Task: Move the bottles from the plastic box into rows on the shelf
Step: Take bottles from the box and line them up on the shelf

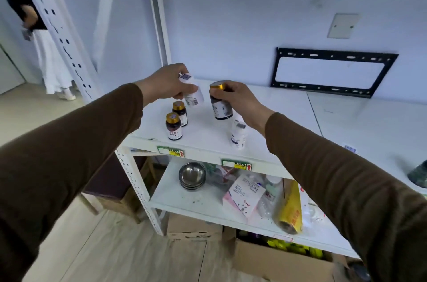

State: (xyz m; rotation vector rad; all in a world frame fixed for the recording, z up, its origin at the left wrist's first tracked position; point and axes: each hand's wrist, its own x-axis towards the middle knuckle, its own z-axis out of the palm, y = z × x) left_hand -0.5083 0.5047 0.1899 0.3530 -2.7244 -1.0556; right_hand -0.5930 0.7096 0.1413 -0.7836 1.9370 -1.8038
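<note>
Both hands were out over the top board of the white shelf [208, 141]. The left hand [166, 82] had its fingers curled round a white bottle [193, 92], which leaned with its cap toward the wall and its base just above the board; whether the base touched could not be told. The right hand [235, 99] pinched the gold cap of a brown bottle [220, 108] from above, the bottle hanging nearly upright with its base at or just over the board.

Two smaller brown bottles with gold caps stood upright in a short line near the left front corner, the front one [173, 127] just beside the back one [180, 112]. A second white bottle [238, 135] stood near the front edge, partly behind the right wrist. The plastic box was not in view.

On the lower board sat a stack of steel bowls [192, 175], a pink and white mask carton [245, 196] and a yellow roll [290, 212]. Cardboard boxes [191, 227] stood on the floor below. A black metal frame [332, 71] leaned against the wall, and another person [44, 50] stood at the far left.
</note>
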